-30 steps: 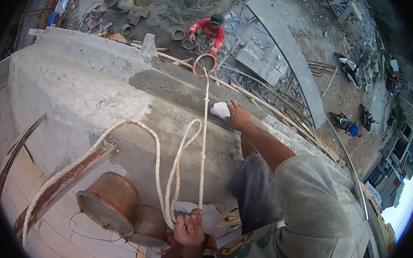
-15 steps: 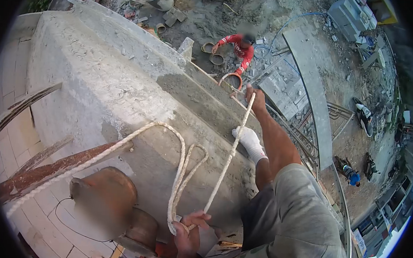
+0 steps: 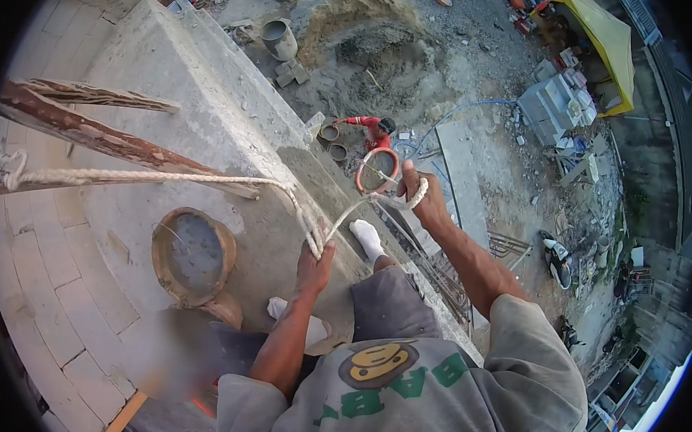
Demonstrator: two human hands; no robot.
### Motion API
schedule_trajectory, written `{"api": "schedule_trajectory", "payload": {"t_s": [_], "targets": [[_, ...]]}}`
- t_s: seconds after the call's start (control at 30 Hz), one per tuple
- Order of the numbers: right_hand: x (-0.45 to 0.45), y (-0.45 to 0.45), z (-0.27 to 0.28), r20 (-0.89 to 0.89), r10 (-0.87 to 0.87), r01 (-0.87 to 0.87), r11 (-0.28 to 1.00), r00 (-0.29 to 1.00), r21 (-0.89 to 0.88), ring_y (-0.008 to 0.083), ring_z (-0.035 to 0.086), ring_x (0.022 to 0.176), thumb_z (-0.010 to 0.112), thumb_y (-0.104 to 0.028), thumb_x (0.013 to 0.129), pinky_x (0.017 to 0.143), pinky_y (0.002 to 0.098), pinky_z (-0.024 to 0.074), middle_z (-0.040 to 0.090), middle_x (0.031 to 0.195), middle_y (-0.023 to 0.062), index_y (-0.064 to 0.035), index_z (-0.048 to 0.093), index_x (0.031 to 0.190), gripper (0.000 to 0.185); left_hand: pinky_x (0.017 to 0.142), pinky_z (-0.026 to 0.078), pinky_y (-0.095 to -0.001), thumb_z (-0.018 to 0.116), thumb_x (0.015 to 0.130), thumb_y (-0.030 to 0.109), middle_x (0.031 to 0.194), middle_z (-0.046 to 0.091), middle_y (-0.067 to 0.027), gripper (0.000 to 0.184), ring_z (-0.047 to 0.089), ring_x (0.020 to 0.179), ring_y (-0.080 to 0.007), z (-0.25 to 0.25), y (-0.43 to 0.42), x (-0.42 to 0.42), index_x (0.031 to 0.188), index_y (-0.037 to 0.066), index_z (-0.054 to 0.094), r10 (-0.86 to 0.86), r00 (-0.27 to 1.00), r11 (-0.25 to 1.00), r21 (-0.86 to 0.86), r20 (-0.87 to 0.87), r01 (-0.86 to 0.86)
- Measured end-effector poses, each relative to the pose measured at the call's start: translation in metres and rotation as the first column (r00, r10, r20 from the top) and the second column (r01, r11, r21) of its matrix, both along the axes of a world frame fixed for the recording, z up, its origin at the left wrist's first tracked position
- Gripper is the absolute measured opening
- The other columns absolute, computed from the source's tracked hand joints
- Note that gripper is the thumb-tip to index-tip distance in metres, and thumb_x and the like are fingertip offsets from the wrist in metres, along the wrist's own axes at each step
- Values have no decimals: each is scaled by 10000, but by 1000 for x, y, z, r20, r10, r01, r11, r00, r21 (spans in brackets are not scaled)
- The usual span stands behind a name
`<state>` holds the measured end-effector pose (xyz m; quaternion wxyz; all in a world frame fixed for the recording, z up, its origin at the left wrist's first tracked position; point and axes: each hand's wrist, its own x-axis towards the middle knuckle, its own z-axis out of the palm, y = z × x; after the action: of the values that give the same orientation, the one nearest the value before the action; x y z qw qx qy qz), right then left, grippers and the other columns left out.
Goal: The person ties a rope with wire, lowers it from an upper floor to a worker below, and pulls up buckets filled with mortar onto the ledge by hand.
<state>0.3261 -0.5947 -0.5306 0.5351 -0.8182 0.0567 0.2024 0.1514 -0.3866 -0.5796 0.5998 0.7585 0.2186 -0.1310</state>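
A looped white rope (image 3: 207, 178) runs from the left side to my left hand (image 3: 313, 267), whose fingers are wrapped round it near the ledge. Higher on the right, my right hand (image 3: 427, 195) grips the same rope with the thumb raised. Just left of that hand a bucket with an orange rim (image 3: 377, 171) hangs at the rope, beyond the ledge. A round bucket of grey mix (image 3: 195, 257) stands on the floor left of my left hand.
Wooden poles (image 3: 123, 138) jut in from the left. The concrete ledge (image 3: 235, 93) slopes across the middle. Far below, a person in red (image 3: 377, 135) is beside small buckets (image 3: 337, 151). My foot in a white sock (image 3: 368, 239) rests on the ledge.
The orange-rimmed bucket has left the hand of the person below and looks larger and nearer. Both my hands have shifted on the rope, the left one upward. The view has turned.
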Motion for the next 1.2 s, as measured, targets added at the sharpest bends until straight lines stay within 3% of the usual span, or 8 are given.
{"api": "schedule_trajectory", "payload": {"t_s": [0.27,0.43,0.57,0.63,0.7,0.93,1.03,1.2], "targets": [[-28,64,388,735,118,-364,913,668,185,193,509,427,442,-461,918,431,345,419,496,449,86,-16,593,574,582,805,447,-397,462,884,183,842,632,-119,228,591,835,-293,139,-131,157,863,6,603,-242,343,898,343,908,-274],[-6,13,431,926,378,-287,885,-13,-366,283,492,1119,742,-295,708,933,406,400,490,1236,165,-19,444,1234,665,376,221,-265,414,912,234,449,246,36,361,217,368,-107,405,-53,123,571,149,329,526,654,555,-802,544,220],[-18,-42,180,270,629,-449,737,729,-505,353,125,1396,752,-358,684,1109,578,119,301,1431,200,-92,224,1424,947,428,270,-271,357,896,273,483,279,32,340,250,403,-110,521,-21,79,572,174,343,266,428,537,-502,864,678],[-14,-1,61,409,343,-314,939,845,-139,313,586,1023,611,-418,849,854,417,445,644,978,186,-27,638,1020,428,453,232,-259,395,852,158,591,347,5,227,248,468,-86,562,-10,60,637,114,338,373,337,635,-503,864,586],[-12,42,115,350,-236,117,937,906,330,174,494,582,516,-399,926,563,334,381,559,584,61,-5,584,666,477,527,261,-269,372,820,141,577,292,-5,237,270,525,-112,593,13,46,592,130,309,419,286,896,-444,862,25],[-50,76,237,174,349,-379,904,921,198,107,398,502,457,-405,948,482,299,318,469,527,4,-36,548,608,511,609,297,-347,361,758,132,593,329,-35,177,349,610,-158,596,206,-97,591,126,303,439,-4,889,-434,899,144],[-77,124,268,135,540,-553,776,831,303,94,389,485,443,-415,944,473,275,306,435,516,-4,-53,541,637,484,753,361,-363,343,817,148,915,429,-173,251,403,812,-222,583,141,-116,912,-63,439,423,-230,463,-427,877,-777],[-88,175,281,55,781,-768,594,622,239,92,405,506,437,-478,933,482,271,309,453,539,3,-59,539,644,519,629,371,-287,344,943,188,766,442,-91,241,393,638,-146,564,158,-258,939,-37,428,450,290,857,-317,845,-407]]}}
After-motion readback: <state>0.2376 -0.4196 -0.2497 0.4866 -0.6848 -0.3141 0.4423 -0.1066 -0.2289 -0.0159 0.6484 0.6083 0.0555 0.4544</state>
